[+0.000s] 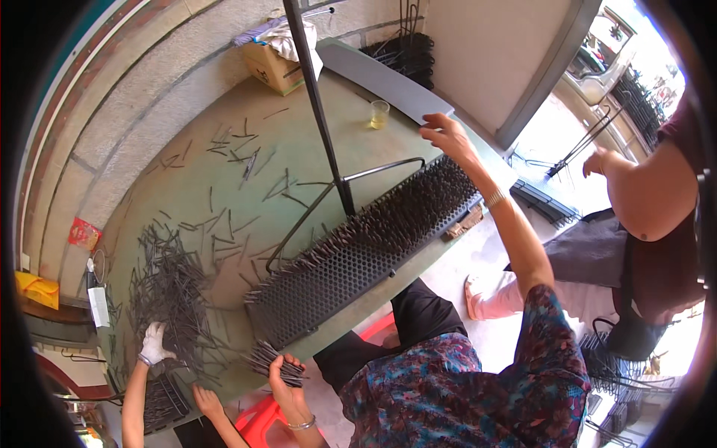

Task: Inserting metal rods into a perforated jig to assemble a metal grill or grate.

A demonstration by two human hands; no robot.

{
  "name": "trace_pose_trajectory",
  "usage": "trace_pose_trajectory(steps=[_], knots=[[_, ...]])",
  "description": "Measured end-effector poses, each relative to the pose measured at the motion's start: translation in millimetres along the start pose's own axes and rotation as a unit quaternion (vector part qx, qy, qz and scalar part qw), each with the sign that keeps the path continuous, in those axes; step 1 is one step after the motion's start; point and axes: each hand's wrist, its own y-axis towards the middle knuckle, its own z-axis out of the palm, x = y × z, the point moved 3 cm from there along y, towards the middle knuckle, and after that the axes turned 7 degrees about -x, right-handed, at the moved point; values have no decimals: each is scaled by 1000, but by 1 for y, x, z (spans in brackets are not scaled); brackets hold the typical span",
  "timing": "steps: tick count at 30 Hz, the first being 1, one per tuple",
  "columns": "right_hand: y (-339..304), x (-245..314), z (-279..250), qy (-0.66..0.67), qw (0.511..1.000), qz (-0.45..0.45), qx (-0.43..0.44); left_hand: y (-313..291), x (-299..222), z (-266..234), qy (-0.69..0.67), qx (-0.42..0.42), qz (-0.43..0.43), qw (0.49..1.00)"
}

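My left hand (286, 384) is closed around a bundle of thin dark sticks (263, 359), held beside the near left end of a long black perforated tray (310, 299). Dark sticks (403, 205) stand upright and close together in the tray's holes along its far side and right part. Bare holes show along its near left part. Over the tray's far right end, my right hand (446, 137) is raised with its fingers apart, and I see nothing in it. A thin black metal frame (299, 228) runs along the tray's back edge.
A co-worker's white-gloved hand (154, 345) and bare hand (209, 401) work by a heap of sticks (175, 287) at left. A black upright pole (317, 97), cup of yellow liquid (379, 114) and carton (272, 69) stand on the green table (224, 179). Another person (650, 187) is at right.
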Motion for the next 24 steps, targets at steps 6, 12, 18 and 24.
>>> trace_pose_trajectory(steps=[6,12,18,24], knots=[[106,-82,83,-221,971,34,90,8,15,-14,3,-47,1,999],[134,-102,129,-204,975,65,61,-2,16,-17,-36,-81,-14,996],[135,-111,125,-227,967,100,48,-29,1,29,-13,-106,-40,993],[113,-72,102,-144,988,18,46,4,20,-14,-52,-57,-6,997]])
